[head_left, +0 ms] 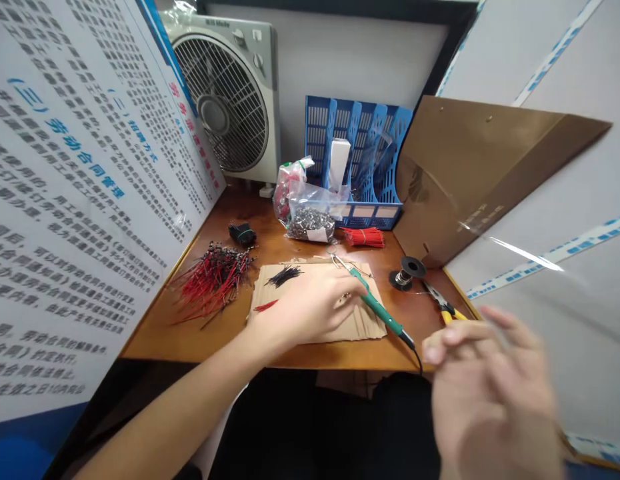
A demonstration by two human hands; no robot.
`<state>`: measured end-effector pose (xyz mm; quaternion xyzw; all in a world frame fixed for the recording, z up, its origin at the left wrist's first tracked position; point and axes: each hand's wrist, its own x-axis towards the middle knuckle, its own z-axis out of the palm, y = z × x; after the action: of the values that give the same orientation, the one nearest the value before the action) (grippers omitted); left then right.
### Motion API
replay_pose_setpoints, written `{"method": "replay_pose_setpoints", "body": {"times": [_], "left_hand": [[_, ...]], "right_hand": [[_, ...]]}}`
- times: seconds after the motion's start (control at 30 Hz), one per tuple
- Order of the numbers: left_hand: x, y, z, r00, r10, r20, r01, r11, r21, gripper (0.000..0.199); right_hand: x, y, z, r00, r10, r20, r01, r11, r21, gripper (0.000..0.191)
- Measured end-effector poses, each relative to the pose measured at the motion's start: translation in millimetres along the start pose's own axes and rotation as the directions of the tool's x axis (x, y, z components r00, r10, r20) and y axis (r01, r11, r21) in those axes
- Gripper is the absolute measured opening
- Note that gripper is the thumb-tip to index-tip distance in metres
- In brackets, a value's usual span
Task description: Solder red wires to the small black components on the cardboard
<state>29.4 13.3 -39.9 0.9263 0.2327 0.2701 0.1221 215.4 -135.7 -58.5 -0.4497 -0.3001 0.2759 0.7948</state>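
L hand (315,303) over cardboard pad (367,327) on desk (225,347); thumb & fingers curled in, narrow gap btwn. Can't tell if pinching anything small. Fingertips overlap green soldering iron (383,312) in view; contact unclear.

Iron: lies aslant across R side of pad, metal end away from wearer, rear w/ cord (419,360) toward near edge. Prob. light, stiff, handle smooth but grippy enough. Hold mid-handle, pen style; keep off metal front, treat as hot. Cord prob. drags a bit at rear.

R hand (490,380) blurred, up nr pliers (446,308) w/ yellow grips; fingers bent, can't tell if holding. Pliers prob. heavier, rigid; take by grips, not jaws.

Black wires (285,275) & red wires (266,306) on pad: thin, prob. v. light, bendy, apt to roll/scatter. Pinch singly nr one end. Red/black heap (215,280) L of pad looks tangled; tease out gently, joins may be weak. Solder spool (409,272) R of pad: compact, prob. dense for size; grip by flange rims.
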Motion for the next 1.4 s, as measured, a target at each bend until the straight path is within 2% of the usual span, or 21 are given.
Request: {"method": "replay_pose_setpoints", "body": {"times": [0.03,0.1,0.17,0.23,0.4,0.5,0.6,0.67,0.77,0.87,0.93,1.03,1.1,1.13,1.17,1.2,1.27,1.33,1.4], "left_hand": [[4.8,-4.6,15.8,0.997,0.020,0.075,-0.028,0.994,0.104,0.019],[15.2,-11.7,41.5,0.987,0.042,0.157,-0.066,0.986,0.151,0.022],[24.9,-15.8,57.6,0.972,0.066,0.227,-0.107,0.979,0.173,0.024],[32.8,-18.2,65.6,0.954,0.086,0.287,-0.145,0.971,0.190,0.024],[43.9,-24.0,67.7,0.924,0.120,0.363,-0.218,0.946,0.240,0.018],[46.0,-24.7,62.6,0.908,0.180,0.377,-0.292,0.920,0.263,0.010],[45.0,-20.6,54.6,0.895,0.242,0.374,-0.358,0.890,0.280,0.002],[43.0,-14.6,49.0,0.895,0.263,0.360,-0.377,0.877,0.297,0.011],[39.0,-0.4,44.7,0.909,0.261,0.325,-0.366,0.872,0.326,0.010],[32.8,18.8,48.9,0.936,0.233,0.262,-0.315,0.886,0.339,0.006],[25.5,32.6,53.0,0.971,0.193,0.140,-0.230,0.916,0.328,0.011],[6.1,49.3,50.9,0.993,0.108,-0.039,-0.096,0.967,0.237,0.011],[-12.6,53.0,42.3,0.984,0.056,-0.170,-0.036,0.992,0.119,0.011],[-23.0,51.6,36.9,0.981,0.033,-0.193,-0.021,0.998,0.062,0.010],[-33.6,48.1,31.7,0.973,-0.039,-0.226,0.051,0.998,0.048,0.006],[-44.0,42.6,27.6,0.963,-0.154,-0.220,0.167,0.985,0.040,0.001],[-63.1,28.4,24.7,0.924,-0.320,-0.208,0.334,0.942,0.034,0.008],[-78.9,14.6,29.8,0.890,-0.416,-0.186,0.429,0.903,0.033,0.017],[-91.3,5.4,39.4,0.850,-0.475,-0.226,0.496,0.867,0.041,0.025]], "right_hand": [[-2.7,13.3,2.8,0.999,0.015,-0.028,-0.015,1.000,0.005,0.037],[-12.5,36.7,2.9,0.997,0.081,-0.016,-0.081,0.997,0.012,0.028],[-24.2,52.4,-1.8,0.990,0.138,0.000,-0.138,0.990,0.023,0.025],[-33.9,60.7,-6.9,0.980,0.197,0.013,-0.197,0.980,0.031,0.027],[-41.8,66.3,-9.0,0.922,0.386,0.042,-0.388,0.920,0.055,0.033],[-39.0,68.2,-5.3,0.856,0.512,0.072,-0.517,0.851,0.089,0.041],[-31.3,71.2,1.2,0.781,0.617,0.093,-0.624,0.770,0.136,0.060],[-23.2,73.7,6.6,0.736,0.668,0.104,-0.675,0.717,0.172,0.068],[-8.7,78.5,14.2,0.713,0.692,0.113,-0.696,0.678,0.237,0.060],[4.7,84.5,19.2,0.734,0.673,0.094,-0.668,0.689,0.282,0.051],[11.6,87.2,21.1,0.751,0.655,0.080,-0.648,0.709,0.279,0.047],[19.7,86.6,22.5,0.776,0.628,0.062,-0.622,0.745,0.239,0.044],[24.8,84.1,23.0,0.795,0.606,0.027,-0.598,0.776,0.199,0.047],[27.5,83.0,23.1,0.808,0.590,0.001,-0.580,0.795,0.177,0.052],[30.3,82.3,22.9,0.823,0.567,-0.028,-0.557,0.816,0.154,0.057],[33.3,82.3,22.4,0.841,0.538,-0.060,-0.528,0.839,0.130,0.062],[39.5,84.1,19.7,0.871,0.478,-0.112,-0.472,0.878,0.084,0.066],[45.0,87.2,15.0,0.886,0.439,-0.151,-0.436,0.898,0.050,0.066],[49.2,89.6,9.6,0.881,0.438,-0.176,-0.439,0.898,0.035,0.068]]}}
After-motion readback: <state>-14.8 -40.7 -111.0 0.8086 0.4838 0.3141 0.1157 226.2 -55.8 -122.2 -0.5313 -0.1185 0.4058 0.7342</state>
